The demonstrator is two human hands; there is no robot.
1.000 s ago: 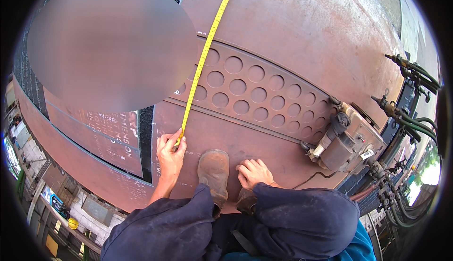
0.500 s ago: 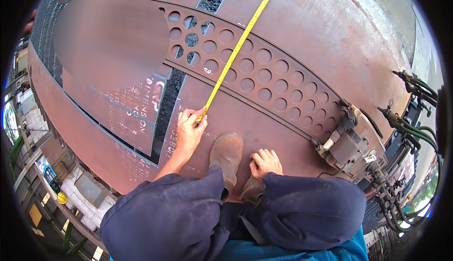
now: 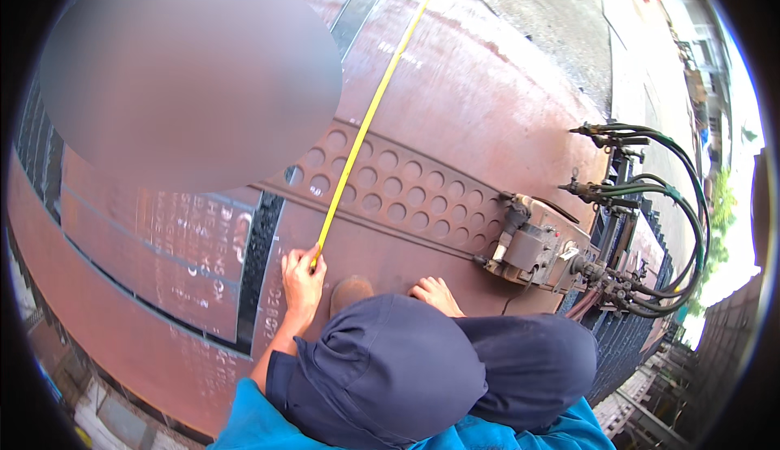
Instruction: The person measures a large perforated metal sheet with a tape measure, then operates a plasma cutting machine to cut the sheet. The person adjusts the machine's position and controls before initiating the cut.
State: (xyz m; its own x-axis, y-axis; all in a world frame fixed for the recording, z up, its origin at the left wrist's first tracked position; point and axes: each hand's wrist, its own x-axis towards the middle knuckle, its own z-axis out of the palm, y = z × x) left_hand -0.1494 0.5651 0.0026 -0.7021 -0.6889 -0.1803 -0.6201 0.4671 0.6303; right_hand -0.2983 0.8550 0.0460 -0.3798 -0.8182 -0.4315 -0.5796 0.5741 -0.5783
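Between thumb and fingers, my left hand (image 3: 302,281) pinches the near end of a yellow tape measure (image 3: 362,129). The tape runs long and straight across the rust-brown steel plate (image 3: 390,251) toward its far edge, passing over a track strip with rows of round holes (image 3: 392,183). My right hand (image 3: 436,294) rests on the plate beside my knee, with its fingers laid out on the steel and holding nothing I can see. My knee covers part of it. One brown shoe (image 3: 351,291) shows between my hands.
A motorised cutting carriage (image 3: 536,243) sits at the track's right end, with two torches (image 3: 605,131) and looping hoses (image 3: 700,214). A dark gap (image 3: 258,259) splits the plates left of my hand. White markings cover the left plate (image 3: 195,247). A blurred oval hides the far left.
My view has tilted up, showing more of the plate's far side and the ground beyond. My left hand still pinches the tape. My right hand's fingers look less curled.
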